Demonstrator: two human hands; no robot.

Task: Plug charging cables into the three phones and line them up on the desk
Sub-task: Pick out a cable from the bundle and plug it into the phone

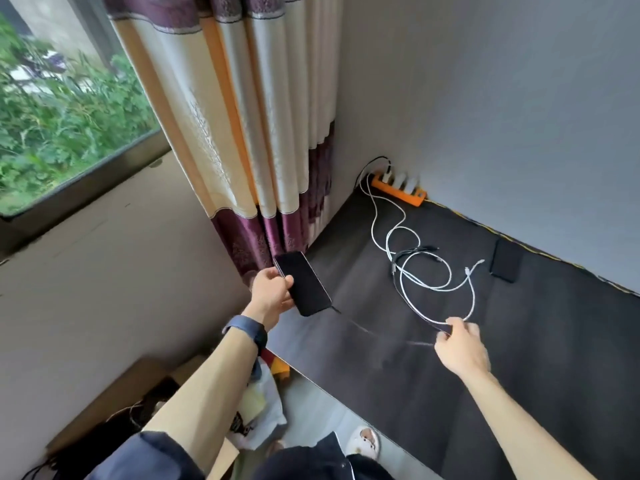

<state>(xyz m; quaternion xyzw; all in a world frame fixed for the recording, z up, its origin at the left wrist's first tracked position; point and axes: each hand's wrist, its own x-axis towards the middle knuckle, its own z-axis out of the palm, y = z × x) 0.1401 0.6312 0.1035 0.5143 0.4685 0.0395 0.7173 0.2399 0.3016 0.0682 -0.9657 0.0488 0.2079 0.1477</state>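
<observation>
A dark phone [304, 284] is gripped in the outstretched left hand [272, 295] (wristband worn); a white cable [437, 287] is pinched by the right hand [460, 348] over the desk [519, 358].

A desk [519, 358] fills the right side, its far edge against a wall. A power strip [398, 192] sits at the far left corner. Cables [405, 268] trail from it toward the near side. A phone [506, 260] lies right of the cables. A curtain [256, 133] hangs left of the desk, a window [62, 109] farther left.
</observation>
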